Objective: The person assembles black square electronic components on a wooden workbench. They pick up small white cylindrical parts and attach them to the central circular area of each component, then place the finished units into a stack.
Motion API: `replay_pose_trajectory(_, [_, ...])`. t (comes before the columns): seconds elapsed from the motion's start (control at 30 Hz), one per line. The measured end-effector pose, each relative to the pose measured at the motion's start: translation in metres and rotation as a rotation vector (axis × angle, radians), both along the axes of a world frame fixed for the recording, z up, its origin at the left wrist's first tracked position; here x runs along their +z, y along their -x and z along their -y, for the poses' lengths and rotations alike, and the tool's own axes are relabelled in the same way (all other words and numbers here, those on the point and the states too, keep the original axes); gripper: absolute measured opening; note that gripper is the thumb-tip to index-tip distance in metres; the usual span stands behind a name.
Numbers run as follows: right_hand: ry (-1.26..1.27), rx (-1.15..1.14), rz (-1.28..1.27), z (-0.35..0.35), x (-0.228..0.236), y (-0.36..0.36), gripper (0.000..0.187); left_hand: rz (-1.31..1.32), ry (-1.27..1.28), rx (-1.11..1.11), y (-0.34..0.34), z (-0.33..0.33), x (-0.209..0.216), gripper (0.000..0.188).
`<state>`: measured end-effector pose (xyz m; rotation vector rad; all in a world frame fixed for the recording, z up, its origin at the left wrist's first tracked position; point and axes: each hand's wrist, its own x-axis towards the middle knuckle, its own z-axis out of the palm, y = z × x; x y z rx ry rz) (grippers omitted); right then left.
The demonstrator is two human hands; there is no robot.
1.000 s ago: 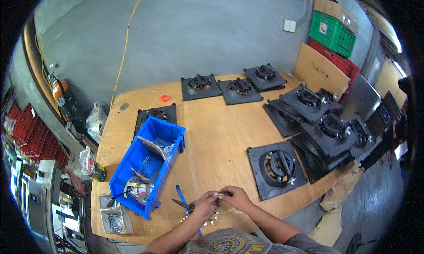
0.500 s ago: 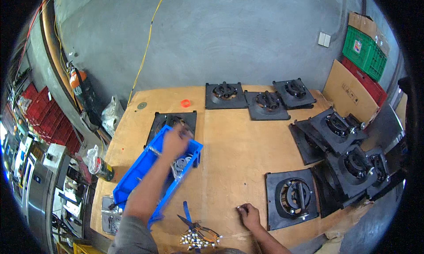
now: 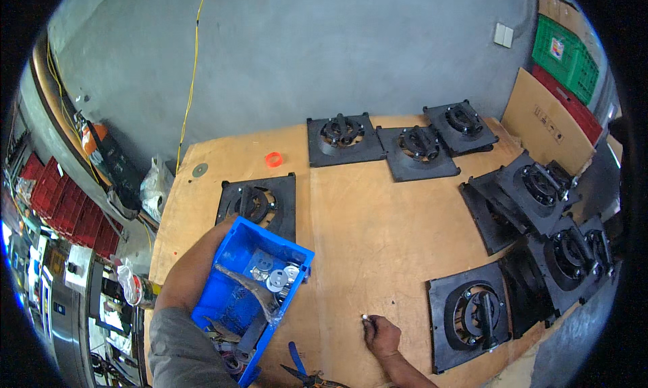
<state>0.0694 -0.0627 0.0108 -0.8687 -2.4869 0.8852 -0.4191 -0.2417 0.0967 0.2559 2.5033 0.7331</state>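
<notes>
My left arm reaches along the left side of a blue plastic bin (image 3: 299, 253). My left hand (image 3: 231, 225) is at the bin's far left corner, its fingers mostly hidden behind the rim, and seems to grip it. Inside the bin lie round metal washers (image 3: 277, 280), clear plastic bags and other small parts. A black gas-burner plate (image 3: 280, 189) with a round centre sits just beyond the bin. Over the table's middle, my right hand (image 3: 383, 337) is closed, pinching a small silvery-white piece (image 3: 365, 316) too small to name.
More black burner plates (image 3: 466, 320) lie along the right side, some stacked, and others (image 3: 342, 140) at the back. Pliers (image 3: 307, 376) and a blue-handled tool (image 3: 295, 356) lie at the near edge. An orange ring (image 3: 273, 160) and a grey disc (image 3: 200, 170) are at the back left.
My left hand has gone from over the bin to its far left corner. The bin has shifted nearer and tilted, showing more of its inside. My right hand keeps its pinch; the view has shifted.
</notes>
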Motion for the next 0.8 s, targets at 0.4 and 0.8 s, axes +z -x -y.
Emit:
replay_pose_trajectory(0.4, [0.003, 0.003, 0.053, 0.0, 0.0, 0.004, 0.024, 0.231, -0.47, 0.277, -0.03, 0.0, 0.001, 0.064])
replay_pose_trajectory(0.8, [0.026, 0.042, 0.036, -0.001, 0.001, 0.003, 0.025, -0.237, -0.287, 0.046, 0.021, 0.001, 0.016, 0.027])
